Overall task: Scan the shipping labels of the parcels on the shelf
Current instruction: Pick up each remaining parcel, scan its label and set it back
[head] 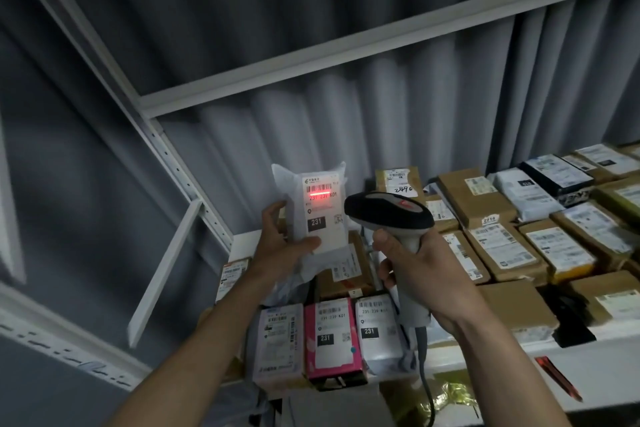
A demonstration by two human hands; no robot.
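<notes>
1. My left hand (pixel 277 239) grips a white plastic-wrapped parcel (pixel 317 211) and holds it upright above the shelf, thumb curled across its lower front, fingers wrapped round its left edge
2. The parcel's white shipping label (pixel 323 208) faces me; a red scan line (pixel 320 193) falls across its barcode, above a black box printed "231"
3. My right hand (pixel 419 270) clamps round the pale handle of a grey-and-black handheld barcode scanner (pixel 389 211), its head just right of the parcel and aimed at the label; a grey cable (pixel 426 374) hangs from the handle's base
4. White metal shelf (pixel 571 367), below my hands, carrying brown cardboard boxes (pixel 502 246) with labels upward
5. Near the front edge, a pink box (pixel 332 340) stands between two white parcels, each showing a label
6. Grey pleated curtain (pixel 346 28) behind the shelving frame
</notes>
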